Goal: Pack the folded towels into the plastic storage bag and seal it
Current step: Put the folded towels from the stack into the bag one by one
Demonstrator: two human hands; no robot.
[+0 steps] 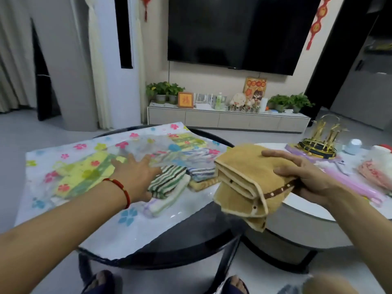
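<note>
**Tan towel held at the bag's mouth**

Round dark table [212,247] carries the flowered plastic storage bag [70,153], spread flat toward its left edge. Left hand [135,177] reaches into the bag's opening, fingers straight, beside striped folded towels [169,183]. Right hand [305,177] grips a folded tan towel [244,179] over the table's right edge.

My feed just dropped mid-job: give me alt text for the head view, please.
The right hand grips a folded tan towel beside the flowered plastic storage bag on a round dark table, while the left hand reaches into the bag's open mouth. Striped folded towels lie at that opening.
</note>
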